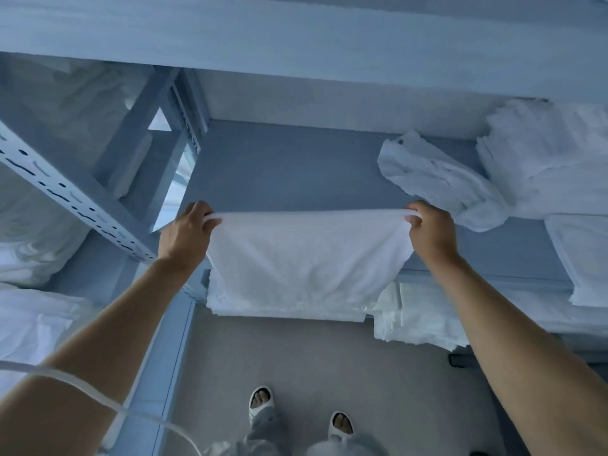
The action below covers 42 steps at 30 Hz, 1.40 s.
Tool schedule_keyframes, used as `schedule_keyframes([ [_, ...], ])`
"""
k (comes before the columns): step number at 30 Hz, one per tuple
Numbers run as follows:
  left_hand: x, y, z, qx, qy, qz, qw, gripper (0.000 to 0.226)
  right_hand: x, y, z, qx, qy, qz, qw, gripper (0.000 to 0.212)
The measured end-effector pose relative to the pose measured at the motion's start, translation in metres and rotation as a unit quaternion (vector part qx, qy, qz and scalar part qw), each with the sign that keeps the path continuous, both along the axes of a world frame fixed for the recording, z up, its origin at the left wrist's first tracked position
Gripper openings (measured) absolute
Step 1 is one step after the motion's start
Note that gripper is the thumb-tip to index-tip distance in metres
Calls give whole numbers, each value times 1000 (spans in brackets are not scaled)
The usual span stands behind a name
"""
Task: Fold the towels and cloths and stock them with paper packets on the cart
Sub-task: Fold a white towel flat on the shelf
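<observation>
A white towel (306, 255) hangs stretched between my hands over the front edge of a grey-blue shelf (283, 169). My left hand (186, 232) pinches its upper left corner. My right hand (431, 230) pinches its upper right corner. The top edge runs taut and level, and the lower part drapes down over a stack of folded white linen (283, 307) on the shelf below. A crumpled white cloth (434, 179) lies on the shelf just right of my right hand.
A pile of white towels (552, 159) fills the shelf's right end, with a folded one (582, 258) at its front. Perforated metal uprights (65, 192) stand on the left, beside bagged white linen (39, 324). More folded linen (418, 320) sits below. My sandalled feet (260, 399) stand on grey floor.
</observation>
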<state>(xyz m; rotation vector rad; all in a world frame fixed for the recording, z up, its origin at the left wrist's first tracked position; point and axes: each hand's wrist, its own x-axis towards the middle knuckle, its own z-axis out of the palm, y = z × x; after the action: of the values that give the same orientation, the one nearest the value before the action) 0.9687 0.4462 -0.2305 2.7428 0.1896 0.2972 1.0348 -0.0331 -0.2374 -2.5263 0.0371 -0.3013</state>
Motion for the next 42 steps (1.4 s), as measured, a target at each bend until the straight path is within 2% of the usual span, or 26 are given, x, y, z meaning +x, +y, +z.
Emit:
schedule_keyframes([
  [5,55,21,-36,26,50,-58,997,11,34,21,-37,-17,43,-21,999,38],
  [9,94,25,-60,67,65,-79,993,6,65,28,-61,-40,67,-49,996,33],
  [13,126,27,-90,94,80,-64,990,9,99,33,-83,-87,102,-40,990,25],
  [18,147,29,-136,152,127,-32,980,15,131,39,-123,-84,148,-54,984,18],
  [20,149,16,-150,192,133,16,972,33,137,42,-138,-84,152,-53,983,17],
  [22,132,-22,-159,151,137,37,978,53,142,45,-151,-75,147,-63,984,15],
  [23,117,-48,-164,114,151,5,982,57,144,47,-158,-72,148,-68,984,17],
  [26,57,-121,-191,86,217,-136,963,59,147,51,-171,-84,172,-81,978,24],
  [29,34,-137,-209,74,235,-126,961,62,150,46,-173,-152,163,-59,973,23],
  [32,37,-133,-213,62,223,-126,965,62,135,50,-167,-242,106,-18,964,35],
  [34,38,-131,-213,50,223,-130,965,63,102,68,-170,-230,78,72,967,45],
  [37,40,-127,-214,48,232,-137,962,63,33,88,-186,-164,123,183,961,53],
  [42,43,-122,-213,47,229,-150,961,62,-20,82,-208,-156,199,182,950,54],
])
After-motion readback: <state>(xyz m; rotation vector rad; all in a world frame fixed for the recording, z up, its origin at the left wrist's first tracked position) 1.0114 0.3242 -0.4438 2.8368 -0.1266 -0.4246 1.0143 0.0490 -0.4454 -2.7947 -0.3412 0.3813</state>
